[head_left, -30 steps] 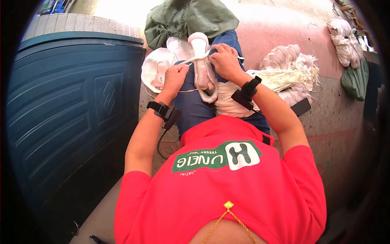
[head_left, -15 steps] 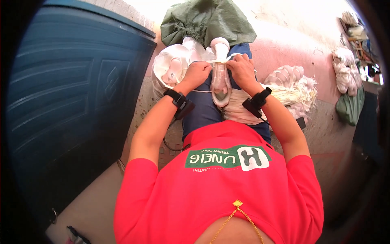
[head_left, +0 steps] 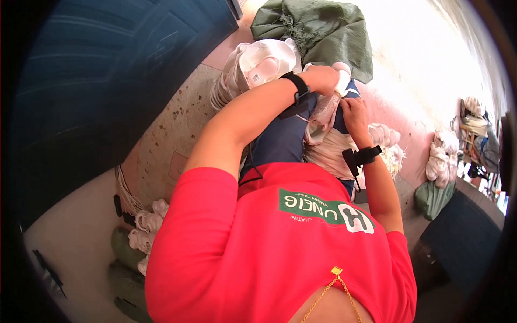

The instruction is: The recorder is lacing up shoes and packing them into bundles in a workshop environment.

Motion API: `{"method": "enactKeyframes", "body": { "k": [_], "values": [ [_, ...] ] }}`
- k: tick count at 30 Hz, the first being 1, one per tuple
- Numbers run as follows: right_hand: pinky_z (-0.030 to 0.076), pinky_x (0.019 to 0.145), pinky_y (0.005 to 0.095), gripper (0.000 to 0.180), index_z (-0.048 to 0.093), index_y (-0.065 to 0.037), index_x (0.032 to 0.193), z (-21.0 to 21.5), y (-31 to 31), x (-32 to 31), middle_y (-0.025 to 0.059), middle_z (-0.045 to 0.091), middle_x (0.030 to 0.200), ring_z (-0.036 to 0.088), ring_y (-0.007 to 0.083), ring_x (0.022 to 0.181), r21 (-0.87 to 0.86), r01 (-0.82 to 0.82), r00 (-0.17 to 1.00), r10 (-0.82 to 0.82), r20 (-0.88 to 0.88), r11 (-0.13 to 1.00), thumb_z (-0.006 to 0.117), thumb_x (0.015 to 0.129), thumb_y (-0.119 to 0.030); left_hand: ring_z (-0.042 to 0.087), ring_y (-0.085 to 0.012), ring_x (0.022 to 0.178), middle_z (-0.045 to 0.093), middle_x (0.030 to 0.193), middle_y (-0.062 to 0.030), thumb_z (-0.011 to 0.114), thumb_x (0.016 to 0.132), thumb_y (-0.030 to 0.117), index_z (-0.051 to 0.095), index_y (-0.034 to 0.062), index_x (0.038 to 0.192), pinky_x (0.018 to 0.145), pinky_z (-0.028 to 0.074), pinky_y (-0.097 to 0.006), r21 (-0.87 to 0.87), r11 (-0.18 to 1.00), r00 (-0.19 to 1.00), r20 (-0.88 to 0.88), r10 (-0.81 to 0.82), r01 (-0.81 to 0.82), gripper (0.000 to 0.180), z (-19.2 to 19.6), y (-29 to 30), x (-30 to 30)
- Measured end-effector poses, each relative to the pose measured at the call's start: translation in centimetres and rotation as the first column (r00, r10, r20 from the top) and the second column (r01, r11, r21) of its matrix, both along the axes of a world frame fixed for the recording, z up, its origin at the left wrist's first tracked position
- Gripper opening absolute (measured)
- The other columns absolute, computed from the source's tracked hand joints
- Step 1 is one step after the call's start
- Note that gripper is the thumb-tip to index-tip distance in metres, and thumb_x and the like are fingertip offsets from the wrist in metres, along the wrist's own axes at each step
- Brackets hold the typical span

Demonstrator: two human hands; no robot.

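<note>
A white shoe piece [head_left: 325, 112] stands on end on my lap, over my dark blue trousers [head_left: 281, 141]. My left hand [head_left: 320, 78] reaches across and grips its upper end, with a black wristband just behind the hand. Fingers closed, my right hand [head_left: 355, 112] holds the piece's right side and wears a black wristband too. Under the piece lies a bundle of white strips [head_left: 329, 154]. My red shirt fills the lower part of the view.
A stack of white shoe pieces [head_left: 257, 63] sits just left of my knees, a green sack [head_left: 318, 27] beyond it. A dark blue panelled wall [head_left: 81, 91] stands at left. More white bundles [head_left: 441, 161] and a green bag [head_left: 433, 198] lie at right.
My left hand moved from the shoe piece's left side up to its top end. The view has swung, so the blue wall and the floor at left show more.
</note>
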State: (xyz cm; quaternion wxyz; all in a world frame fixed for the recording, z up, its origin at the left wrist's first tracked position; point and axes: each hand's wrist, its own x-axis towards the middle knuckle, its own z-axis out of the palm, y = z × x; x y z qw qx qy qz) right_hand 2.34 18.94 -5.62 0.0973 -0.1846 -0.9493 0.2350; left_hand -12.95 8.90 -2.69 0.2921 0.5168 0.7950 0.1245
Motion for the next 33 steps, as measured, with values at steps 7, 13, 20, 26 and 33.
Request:
{"method": "enactKeyframes", "body": {
  "k": [7, 13, 20, 26, 33],
  "values": [
    [0.041, 0.066, 0.0408, 0.018, 0.063, -0.002, 0.071, -1.5, 0.7, -0.3, 0.0162, 0.056, 0.071, 0.051, 0.0336, 0.073, -0.099, -0.073, 0.997, 0.076, 0.021, 0.992, 0.055, 0.076, -0.017, 0.059, -0.0335, 0.066, 0.060, 0.072, -0.0202, 0.055, 0.060, 0.017, 0.063, -0.0019, 0.069, 0.060, 0.046, -0.039, 0.076, 0.997, 0.976, 0.215, -0.035, 0.019, 0.022, -2.7, -0.6, -0.5],
    [0.041, 0.068, 0.0397, 0.019, 0.064, -0.004, 0.074, -1.3, 0.6, 0.4, 0.0148, 0.057, 0.074, 0.051, 0.0322, 0.074, -0.108, -0.029, 0.998, 0.034, 0.053, 0.994, 0.053, 0.078, -0.020, 0.059, -0.0307, 0.069, 0.060, 0.071, -0.0176, 0.052, 0.071, 0.020, 0.063, 0.0058, 0.068, 0.063, 0.041, -0.044, 0.170, 0.972, 0.977, -0.108, 0.185, -0.165, 0.018, -0.8, -2.5, 2.8],
    [0.041, 0.066, 0.0409, 0.027, 0.062, -0.008, 0.073, 1.4, -0.1, 0.4, 0.0131, 0.054, 0.074, 0.050, 0.0325, 0.076, -0.098, -0.078, 0.976, 0.096, 0.193, 0.992, 0.053, 0.078, -0.033, 0.049, -0.0231, 0.088, 0.058, 0.083, -0.0063, 0.062, 0.068, 0.037, 0.060, 0.0070, 0.079, 0.070, 0.035, -0.040, 0.222, 0.942, 0.893, -0.324, 0.313, -0.250, 0.032, 0.1, -4.2, 6.1],
    [0.040, 0.066, 0.0441, 0.019, 0.061, -0.007, 0.076, -0.3, 0.6, 0.2, 0.0138, 0.054, 0.078, 0.050, 0.0327, 0.078, -0.054, -0.070, 0.966, 0.081, 0.247, 0.996, 0.049, 0.076, -0.022, 0.049, -0.0240, 0.086, 0.057, 0.079, -0.0068, 0.057, 0.070, 0.024, 0.057, 0.0083, 0.077, 0.066, 0.036, -0.039, 0.251, 0.937, 0.867, -0.378, 0.325, -0.241, 0.017, -0.6, -4.5, 5.9],
    [0.039, 0.067, 0.0427, 0.017, 0.060, -0.006, 0.080, -0.4, 0.8, 0.8, 0.0116, 0.053, 0.078, 0.049, 0.0306, 0.079, -0.174, -0.105, 0.990, 0.119, 0.074, 0.979, 0.048, 0.074, -0.016, 0.049, -0.0275, 0.086, 0.057, 0.078, -0.0078, 0.053, 0.074, 0.019, 0.058, 0.0071, 0.080, 0.069, 0.041, -0.040, 0.284, 0.920, 0.924, -0.193, 0.330, -0.269, 0.014, -2.2, -4.5, 5.8]
  ]
}}
